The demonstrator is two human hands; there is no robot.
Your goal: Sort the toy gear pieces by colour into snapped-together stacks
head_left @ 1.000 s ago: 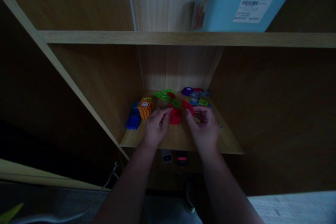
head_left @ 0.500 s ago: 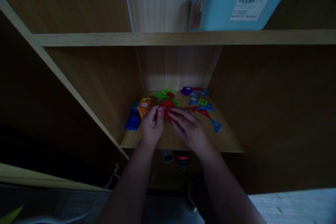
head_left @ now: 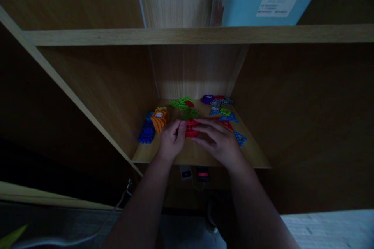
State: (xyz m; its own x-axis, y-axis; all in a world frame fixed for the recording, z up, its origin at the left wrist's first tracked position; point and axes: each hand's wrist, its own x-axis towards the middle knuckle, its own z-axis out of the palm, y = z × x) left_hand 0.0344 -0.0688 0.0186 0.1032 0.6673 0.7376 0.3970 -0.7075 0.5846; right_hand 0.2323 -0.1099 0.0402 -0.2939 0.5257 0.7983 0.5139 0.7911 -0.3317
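Note:
Between my hands, above the lower shelf (head_left: 201, 155), is a red plastic building piece (head_left: 191, 128) with a grid of openings. My left hand (head_left: 173, 137) grips its left side, thumb on top. The fingers of my right hand (head_left: 217, 136) curl over its right side. Behind it lie green lattice pieces (head_left: 191, 114) with a small red one among them. To the left stands a stack of orange pieces (head_left: 159, 120), beside a stack of dark blue pieces (head_left: 147, 131). On the right are blue triangular pieces (head_left: 240, 137), partly near red ones (head_left: 226, 124).
A light blue bin (head_left: 233, 4) with a white label stands on the upper shelf (head_left: 175, 36), whose edge runs above my hands. Purple (head_left: 207, 99) and grey pieces (head_left: 221, 102) lie at the back right. Under the shelf are a phone-like device (head_left: 202, 174) and a cable.
The red pieces held between my hands have come together into a compact, box-like shape. My right hand has shifted slightly right, and the camera view has moved a little.

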